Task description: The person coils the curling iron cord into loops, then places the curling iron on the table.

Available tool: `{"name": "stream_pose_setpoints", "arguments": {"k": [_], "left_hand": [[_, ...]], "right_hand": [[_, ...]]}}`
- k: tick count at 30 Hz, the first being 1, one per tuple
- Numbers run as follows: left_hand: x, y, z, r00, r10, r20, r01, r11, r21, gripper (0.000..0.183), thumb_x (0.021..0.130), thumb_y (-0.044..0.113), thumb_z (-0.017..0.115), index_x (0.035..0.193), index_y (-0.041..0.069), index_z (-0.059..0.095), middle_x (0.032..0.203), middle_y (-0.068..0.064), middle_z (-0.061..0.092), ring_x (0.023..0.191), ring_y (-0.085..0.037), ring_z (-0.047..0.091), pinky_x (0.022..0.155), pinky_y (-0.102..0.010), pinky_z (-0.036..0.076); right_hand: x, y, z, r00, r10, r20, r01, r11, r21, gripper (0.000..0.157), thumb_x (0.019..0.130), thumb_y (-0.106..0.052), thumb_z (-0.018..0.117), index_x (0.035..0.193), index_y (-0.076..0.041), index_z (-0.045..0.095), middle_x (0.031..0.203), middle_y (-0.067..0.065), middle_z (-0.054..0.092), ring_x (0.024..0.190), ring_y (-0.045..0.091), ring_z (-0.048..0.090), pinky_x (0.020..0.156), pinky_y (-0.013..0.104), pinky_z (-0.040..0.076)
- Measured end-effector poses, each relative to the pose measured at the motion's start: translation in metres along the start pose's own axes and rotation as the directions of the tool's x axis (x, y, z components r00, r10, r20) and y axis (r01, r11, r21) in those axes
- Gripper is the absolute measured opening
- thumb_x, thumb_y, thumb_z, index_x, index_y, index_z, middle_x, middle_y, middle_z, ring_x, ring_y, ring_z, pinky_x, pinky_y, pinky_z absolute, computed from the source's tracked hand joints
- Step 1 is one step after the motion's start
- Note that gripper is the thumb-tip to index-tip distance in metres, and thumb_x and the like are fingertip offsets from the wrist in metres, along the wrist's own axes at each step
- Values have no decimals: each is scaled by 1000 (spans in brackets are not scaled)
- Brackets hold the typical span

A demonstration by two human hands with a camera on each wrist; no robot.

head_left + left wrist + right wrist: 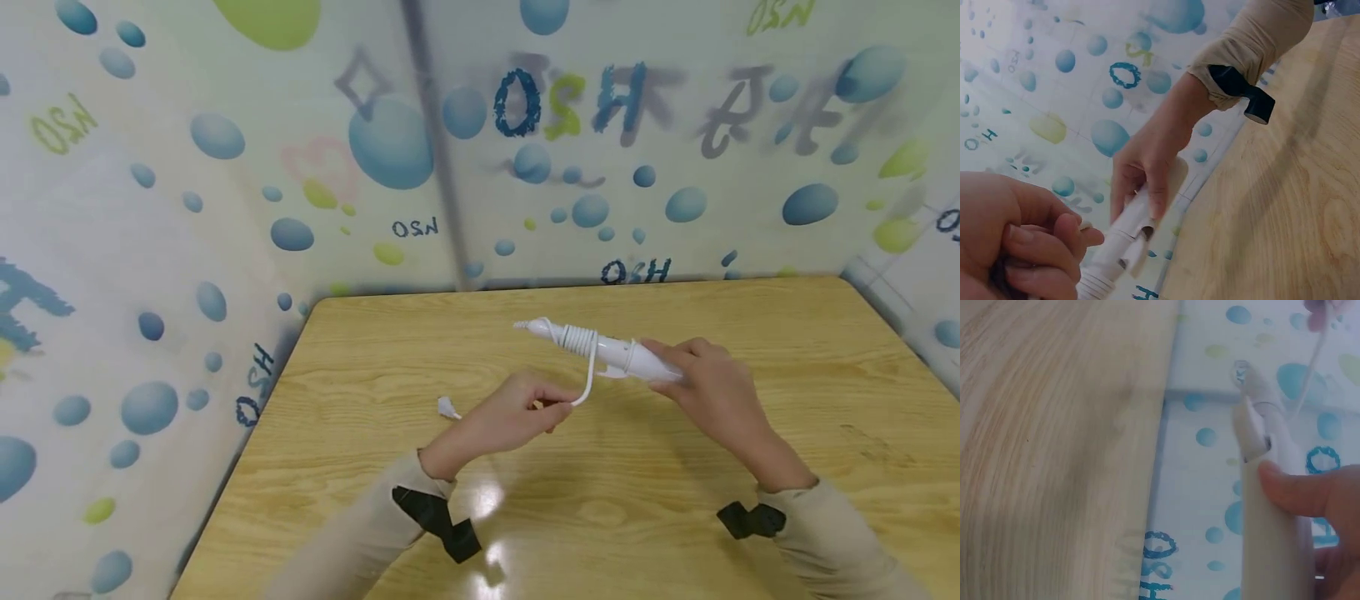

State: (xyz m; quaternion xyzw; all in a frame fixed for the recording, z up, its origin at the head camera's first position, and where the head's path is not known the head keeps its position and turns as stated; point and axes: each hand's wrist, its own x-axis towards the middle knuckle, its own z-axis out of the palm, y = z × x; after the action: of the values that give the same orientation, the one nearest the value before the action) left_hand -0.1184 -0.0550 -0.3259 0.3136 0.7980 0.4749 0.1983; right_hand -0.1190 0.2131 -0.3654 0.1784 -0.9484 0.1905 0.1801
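Note:
A white curling iron (637, 360), with a lever on its side, is held slanted above the table by my right hand (716, 396). In the right wrist view the thumb (1291, 490) presses on the thick white body just below the lever (1250, 431). Several turns of the white cord (579, 340) are wound around the thinner end. My left hand (517, 412) pinches the loose stretch of cord between thumb and fingers, left of the wound part. Beyond that hand the cord's white plug (447, 407) shows; the cord between is mostly hidden.
Below both hands is a wooden table (360, 367) with rounded far corners. A wall (480, 217) covered in printed bubbles and letters rises behind it and along the left. Black straps (438, 521) with small blocks sit on both sleeves.

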Motion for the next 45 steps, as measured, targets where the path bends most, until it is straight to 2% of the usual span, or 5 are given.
{"name": "stream_pose_setpoints", "arguments": {"k": [6,16,31,38,45], "left_hand": [[4,-16,7,995,-60,-80,57,998,-36,28,95,11,50,120,2,60,75,0,60,56,-12,46,44,-22,32],[20,-48,4,992,-92,-92,73,978,-198,25,93,15,55,110,1,66,62,-7,56,42,-8,35,40,-22,30],[16,-92,-17,998,-61,-20,40,846,-532,18,91,4,56,95,-12,64,77,-1,64,59,-7,50,55,-22,42],[14,-113,-40,992,47,118,17,869,-494,33,96,7,48,118,-18,50,88,-2,64,67,-6,50,59,-22,40],[25,-114,-52,981,-189,-50,155,906,-393,31,93,13,55,106,-14,60,72,-5,56,49,-9,35,50,-26,29]], "right_hand": [[0,6,-12,993,7,-117,8,992,124,60,68,-7,79,125,-10,59,92,18,57,78,33,53,58,48,43],[-5,-2,-29,1000,4,-23,6,918,397,58,74,-1,74,128,-11,56,102,8,56,84,11,45,60,31,42],[-6,0,-41,999,28,-17,-14,836,549,57,78,5,68,131,-8,52,112,-22,52,88,5,50,65,15,43],[-4,1,-45,996,87,18,-83,826,557,57,80,1,68,133,-12,51,114,-21,51,91,7,49,67,13,43],[-6,-3,-44,998,-7,55,-29,781,624,57,79,7,66,132,-7,51,115,-15,53,89,8,51,68,15,45]]}}
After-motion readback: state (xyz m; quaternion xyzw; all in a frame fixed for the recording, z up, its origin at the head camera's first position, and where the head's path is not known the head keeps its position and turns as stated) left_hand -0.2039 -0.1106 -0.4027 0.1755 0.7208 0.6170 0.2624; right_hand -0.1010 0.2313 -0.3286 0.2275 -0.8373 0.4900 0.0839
